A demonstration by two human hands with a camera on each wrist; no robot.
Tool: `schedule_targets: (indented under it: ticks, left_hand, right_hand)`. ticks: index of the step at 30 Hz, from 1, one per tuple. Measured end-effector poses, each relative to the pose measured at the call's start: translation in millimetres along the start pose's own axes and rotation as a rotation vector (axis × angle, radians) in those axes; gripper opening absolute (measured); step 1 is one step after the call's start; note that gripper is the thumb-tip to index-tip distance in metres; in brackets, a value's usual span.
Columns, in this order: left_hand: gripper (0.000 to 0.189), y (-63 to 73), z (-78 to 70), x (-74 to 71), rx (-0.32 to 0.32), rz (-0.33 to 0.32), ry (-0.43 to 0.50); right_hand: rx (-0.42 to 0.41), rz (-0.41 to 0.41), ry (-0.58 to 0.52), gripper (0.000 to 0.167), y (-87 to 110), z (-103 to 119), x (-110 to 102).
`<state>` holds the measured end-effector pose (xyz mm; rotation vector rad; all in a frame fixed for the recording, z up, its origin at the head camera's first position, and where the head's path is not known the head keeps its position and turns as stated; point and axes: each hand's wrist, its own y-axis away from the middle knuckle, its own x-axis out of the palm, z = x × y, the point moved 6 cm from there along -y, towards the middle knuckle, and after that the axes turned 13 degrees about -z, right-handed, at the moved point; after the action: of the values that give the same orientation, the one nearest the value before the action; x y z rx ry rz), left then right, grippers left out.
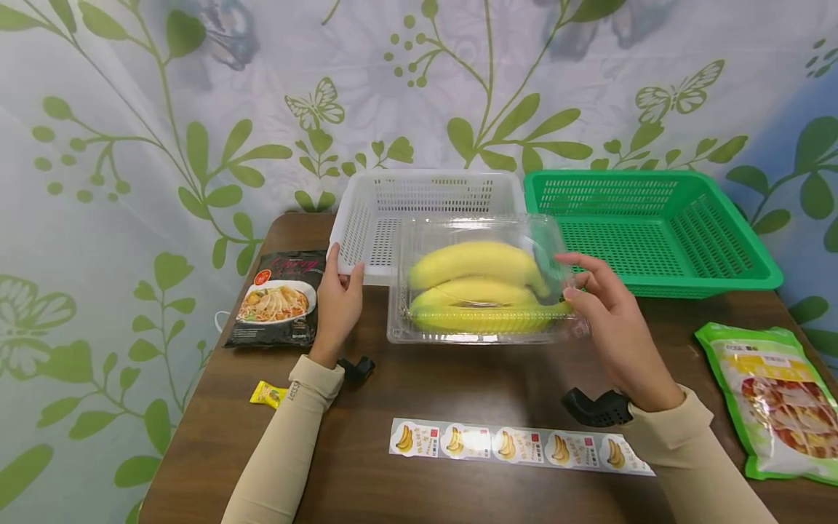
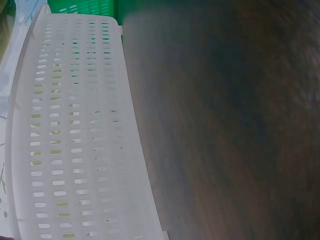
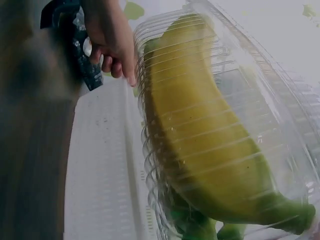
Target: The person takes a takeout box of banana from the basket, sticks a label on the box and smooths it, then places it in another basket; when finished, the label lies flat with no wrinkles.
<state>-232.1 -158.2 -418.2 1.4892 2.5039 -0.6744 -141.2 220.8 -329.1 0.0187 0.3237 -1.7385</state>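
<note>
A clear plastic box (image 1: 399, 331) with several yellow bananas (image 1: 474, 263) inside hangs tilted above the table, overlapping the front of a white slotted basket (image 1: 432, 191) in the head view. My right hand (image 1: 612, 309) pinches the box's right end between thumb and fingers. At the basket's front left corner, my left hand (image 1: 340, 302) grips the rim with thumb and fingers. The left wrist view shows the basket's perforated side wall (image 2: 75, 125). From the right wrist, a banana (image 3: 200, 125) shows through the ribbed clear plastic, and my left hand (image 3: 112, 45) appears beyond it.
A green basket (image 1: 772, 276) stands right of the white one. Left lies a black noodle packet (image 1: 281, 302), with a small yellow packet (image 1: 267, 394) nearer. A strip of banana stickers (image 1: 517, 445) lies in front; a green-edged food bag (image 1: 772, 400) is at right. Patterned cloth hangs behind.
</note>
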Motion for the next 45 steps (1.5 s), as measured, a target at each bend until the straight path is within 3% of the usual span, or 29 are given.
schedule_targets:
  ticks: [5, 13, 23, 45]
  left_hand:
    - [0.066, 0.4, -0.4, 1.5, -0.01, 0.004, -0.007]
    - [0.065, 2.1, -3.3, 0.6, 0.02, 0.006, -0.005]
    - [0.065, 2.2, -1.6, -1.2, 0.006, -0.005, -0.009]
    - [0.066, 1.7, -3.4, -0.7, 0.001, -0.009, 0.003]
  right_hand:
    - [0.013, -0.035, 0.021, 0.041, 13.8, -7, -5]
    - [0.045, -0.058, -0.089, 0.038, 30.7, -27, -8]
    - [0.05, -0.078, -0.062, 0.038, 45.7, -48, -6]
    - [0.001, -0.055, -0.138, 0.039, 57.5, -83, -1]
